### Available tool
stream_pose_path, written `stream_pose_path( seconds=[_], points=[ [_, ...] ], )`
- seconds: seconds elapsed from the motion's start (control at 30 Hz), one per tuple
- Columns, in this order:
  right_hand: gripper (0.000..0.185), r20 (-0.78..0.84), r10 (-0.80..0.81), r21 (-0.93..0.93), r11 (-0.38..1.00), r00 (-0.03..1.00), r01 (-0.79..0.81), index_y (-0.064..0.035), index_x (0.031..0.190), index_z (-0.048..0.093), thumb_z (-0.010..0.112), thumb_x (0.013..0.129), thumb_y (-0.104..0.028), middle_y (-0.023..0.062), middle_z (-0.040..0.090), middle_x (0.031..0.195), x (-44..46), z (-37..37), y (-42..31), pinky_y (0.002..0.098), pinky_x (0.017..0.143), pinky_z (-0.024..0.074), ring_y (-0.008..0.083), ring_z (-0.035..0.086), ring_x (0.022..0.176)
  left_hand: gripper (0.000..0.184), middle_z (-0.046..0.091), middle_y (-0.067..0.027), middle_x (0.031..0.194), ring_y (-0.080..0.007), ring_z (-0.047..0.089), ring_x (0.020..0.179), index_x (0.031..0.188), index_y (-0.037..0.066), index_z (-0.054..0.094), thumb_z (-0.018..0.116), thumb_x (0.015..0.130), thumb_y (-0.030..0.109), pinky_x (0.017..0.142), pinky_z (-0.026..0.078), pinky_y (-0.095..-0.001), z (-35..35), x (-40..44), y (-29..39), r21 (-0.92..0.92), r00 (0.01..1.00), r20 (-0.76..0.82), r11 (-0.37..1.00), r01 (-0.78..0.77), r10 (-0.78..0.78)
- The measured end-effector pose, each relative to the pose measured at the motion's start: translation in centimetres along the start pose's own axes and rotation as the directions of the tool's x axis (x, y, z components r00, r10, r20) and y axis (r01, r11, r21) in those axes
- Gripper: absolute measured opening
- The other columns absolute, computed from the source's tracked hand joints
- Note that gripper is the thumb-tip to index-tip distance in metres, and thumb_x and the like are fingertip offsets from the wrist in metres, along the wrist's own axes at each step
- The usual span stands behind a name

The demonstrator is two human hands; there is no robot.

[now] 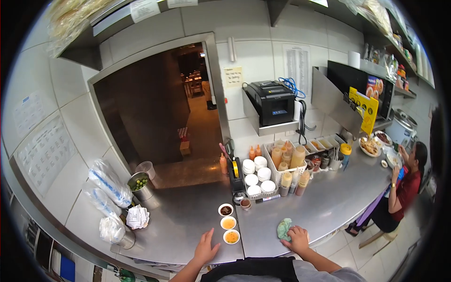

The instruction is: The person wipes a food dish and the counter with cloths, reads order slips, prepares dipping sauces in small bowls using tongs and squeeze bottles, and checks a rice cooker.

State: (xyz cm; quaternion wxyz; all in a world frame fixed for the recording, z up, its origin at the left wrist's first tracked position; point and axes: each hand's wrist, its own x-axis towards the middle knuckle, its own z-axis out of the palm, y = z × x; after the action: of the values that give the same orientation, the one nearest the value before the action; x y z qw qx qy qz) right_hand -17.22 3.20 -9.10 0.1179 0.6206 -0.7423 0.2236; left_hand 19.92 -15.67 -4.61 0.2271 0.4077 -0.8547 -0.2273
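My right hand [298,239] rests on the steel counter with its fingers over a crumpled pale green cloth [283,227]. My left hand [205,246] lies at the counter's front edge, fingers stretched out and holding nothing. Just right of it, three small white sauce bowls stand in a row: a bowl of dark sauce [226,210], a bowl of orange sauce [228,223] and a nearer bowl of orange sauce with bits in it [231,237]. Farther back is a small cup of brown sauce [245,203].
Stacked white bowls [264,174] and a white basket of sauce bottles [277,175] stand behind. A metal pot of green fruit [139,184] and plastic-wrapped packs [109,183] are at left. A black printer [270,101] hangs above. A person [408,188] sits at far right.
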Motion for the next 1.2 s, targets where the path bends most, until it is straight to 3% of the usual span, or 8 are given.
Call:
stream_pose_path(
  seconds=[0.23, 0.53, 0.73, 0.8, 0.93, 1.07, 1.1, 1.2],
  points=[
    [0.038, 0.088, -0.057, 0.122, 0.991, 0.994, 0.046, -0.013, 0.108, 0.058, 0.073, 0.078, -0.031, 0.0076, 0.058, 0.114, 2.7, 1.1, -4.3, 0.0414, 0.089, 0.0452, 0.0292, 0.055, 0.109, 0.061, 0.045, -0.0239, 0.136, -0.0411, 0.046, 0.126, 0.141, 0.003, 0.043, 0.066, 0.085, 0.012, 0.106, 0.038, -0.0448, 1.9, 0.0, 1.6, -0.107, 0.986, -0.024, 0.98, -0.168, 0.166],
    [0.046, 0.11, 0.027, 0.048, 0.998, 0.994, -0.033, -0.0176, 0.125, 0.056, 0.067, 0.086, -0.04, 0.0074, 0.046, 0.144, 1.1, -1.3, -6.8, 0.0592, 0.103, 0.0334, 0.0275, 0.041, 0.136, 0.048, 0.048, -0.0222, 0.133, -0.0401, 0.046, 0.124, 0.131, 0.002, 0.054, 0.065, 0.084, 0.009, 0.105, 0.037, -0.048, 5.9, -0.5, 6.3, -0.211, 0.895, 0.056, 0.881, -0.423, 0.443],
    [0.049, -0.101, 0.205, 0.143, 0.971, 0.974, -0.19, -0.0162, 0.128, 0.053, 0.068, 0.085, -0.034, 0.0087, 0.044, 0.143, -11.4, -2.6, -1.5, 0.0526, 0.101, 0.0353, 0.0267, 0.045, 0.131, 0.041, 0.052, -0.0207, 0.128, -0.0393, 0.05, 0.12, 0.124, 0.001, 0.059, 0.064, 0.086, 0.015, 0.1, 0.04, -0.0478, 8.6, -0.3, 9.2, -0.158, 0.809, -0.053, 0.795, -0.585, 0.585],
    [0.045, 0.12, 0.178, 0.112, 0.975, 0.977, -0.191, -0.0165, 0.125, 0.053, 0.066, 0.086, -0.034, 0.0101, 0.045, 0.14, -16.3, -3.1, 1.1, 0.0511, 0.1, 0.0358, 0.0267, 0.049, 0.126, 0.041, 0.052, -0.0205, 0.128, -0.0389, 0.051, 0.12, 0.124, 0.001, 0.059, 0.064, 0.086, 0.014, 0.1, 0.041, -0.0471, 10.6, -0.2, 9.8, -0.183, 0.784, -0.035, 0.767, -0.615, 0.62],
    [0.039, 0.705, 0.593, -0.101, 0.627, 0.389, -0.772, -0.0133, 0.12, 0.062, 0.06, 0.091, -0.039, 0.0141, 0.059, 0.128, -27.7, -4.1, 7.3, 0.0568, 0.095, 0.0433, 0.0307, 0.058, 0.118, 0.042, 0.051, -0.0188, 0.129, -0.0364, 0.052, 0.118, 0.125, 0.001, 0.058, 0.064, 0.085, 0.009, 0.097, 0.043, -0.0439, 15.2, 0.8, 15.6, -0.278, 0.748, 0.072, 0.734, -0.62, 0.659],
    [0.027, 0.542, 0.838, -0.396, 0.191, -0.061, -0.898, -0.011, 0.108, 0.071, 0.062, 0.088, -0.026, 0.0114, 0.07, 0.112, -44.9, -6.8, 12.8, 0.0544, 0.085, 0.0507, 0.0304, 0.067, 0.106, 0.035, 0.064, -0.0137, 0.096, -0.0223, 0.064, 0.087, 0.12, -0.001, 0.061, 0.067, 0.086, 0.002, 0.075, 0.05, -0.0344, 21.0, 1.9, 23.6, -0.544, 0.592, 0.243, 0.613, -0.572, 0.768],
    [0.024, 0.474, 0.862, -0.46, 0.071, -0.178, -0.885, -0.0122, 0.106, 0.073, 0.061, 0.087, -0.02, 0.0104, 0.071, 0.113, -49.0, -7.8, 14.0, 0.0538, 0.09, 0.0473, 0.029, 0.067, 0.107, 0.029, 0.063, -0.0074, 0.073, -0.0176, 0.06, 0.066, 0.116, 0.0, 0.064, 0.067, 0.087, 0.001, 0.064, 0.048, -0.0313, 23.1, 4.7, 24.5, -0.684, 0.342, 0.525, 0.626, -0.376, 0.779],
    [0.027, 0.322, 0.879, -0.373, -0.223, -0.351, -0.901, -0.0103, 0.11, 0.07, 0.057, 0.089, -0.02, 0.013, 0.068, 0.119, -56.7, -15.0, 14.1, 0.0531, 0.089, 0.0485, 0.0303, 0.064, 0.112, 0.025, 0.061, -0.0037, 0.066, -0.0155, 0.059, 0.061, 0.113, 0.003, 0.066, 0.066, 0.088, 0.002, 0.061, 0.048, -0.029, 27.3, 0.5, 32.1, -0.556, 0.402, 0.364, 0.542, -0.63, 0.84]
  ],
)
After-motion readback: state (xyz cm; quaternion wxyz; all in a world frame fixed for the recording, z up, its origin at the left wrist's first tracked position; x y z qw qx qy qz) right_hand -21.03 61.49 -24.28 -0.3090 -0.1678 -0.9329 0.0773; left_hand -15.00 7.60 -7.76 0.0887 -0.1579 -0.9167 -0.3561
